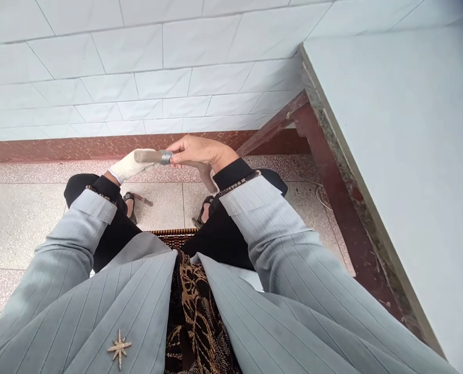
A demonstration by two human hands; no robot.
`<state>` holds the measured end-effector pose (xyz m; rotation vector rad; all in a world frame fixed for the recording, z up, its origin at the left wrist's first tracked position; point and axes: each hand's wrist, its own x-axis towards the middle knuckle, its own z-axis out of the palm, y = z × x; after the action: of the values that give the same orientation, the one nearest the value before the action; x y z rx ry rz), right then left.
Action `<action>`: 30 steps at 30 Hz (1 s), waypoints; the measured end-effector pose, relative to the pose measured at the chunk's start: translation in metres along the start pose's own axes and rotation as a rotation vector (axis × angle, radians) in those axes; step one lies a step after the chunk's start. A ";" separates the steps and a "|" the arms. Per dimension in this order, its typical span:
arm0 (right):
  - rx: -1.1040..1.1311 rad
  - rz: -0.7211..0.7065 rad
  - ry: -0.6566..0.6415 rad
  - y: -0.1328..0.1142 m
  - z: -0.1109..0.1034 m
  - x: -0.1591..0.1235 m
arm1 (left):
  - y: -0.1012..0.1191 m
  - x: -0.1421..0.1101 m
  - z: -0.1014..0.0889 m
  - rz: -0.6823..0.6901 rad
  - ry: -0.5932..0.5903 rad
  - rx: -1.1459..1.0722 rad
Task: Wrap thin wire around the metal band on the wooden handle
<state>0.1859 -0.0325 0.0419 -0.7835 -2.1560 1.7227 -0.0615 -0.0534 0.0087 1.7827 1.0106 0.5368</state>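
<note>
A wooden handle (146,156) with grey wire (166,157) wound round one end is held level in front of my knees. My left hand (128,166), in a white glove, is closed behind the handle and supports it; its fingertips are hidden. My right hand (196,149) is bare, with thumb and fingers closed on the wire-wound end. Below the right wrist a curved wooden piece (207,177) sticks out. Whether it joins the handle behind my hand, I cannot tell.
On the right stands a white-topped table (410,130) with a red-brown wooden frame (332,208). A white tiled wall (200,41) rises ahead. On the floor lie a short brown stick-like thing (144,200), by my left shoe, and a pale cord (322,198).
</note>
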 end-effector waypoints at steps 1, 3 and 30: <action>0.037 0.022 0.086 -0.001 -0.002 0.003 | -0.002 0.004 0.000 -0.030 -0.004 -0.037; 0.079 0.101 0.255 -0.001 -0.005 0.010 | -0.006 0.009 0.004 -0.063 -0.096 -0.036; -0.084 0.152 0.057 0.023 -0.006 -0.008 | -0.017 0.008 0.024 -0.038 -0.023 0.085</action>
<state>0.2009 -0.0286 0.0222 -1.0307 -2.1927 1.6669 -0.0466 -0.0568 -0.0170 1.8364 1.0632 0.4545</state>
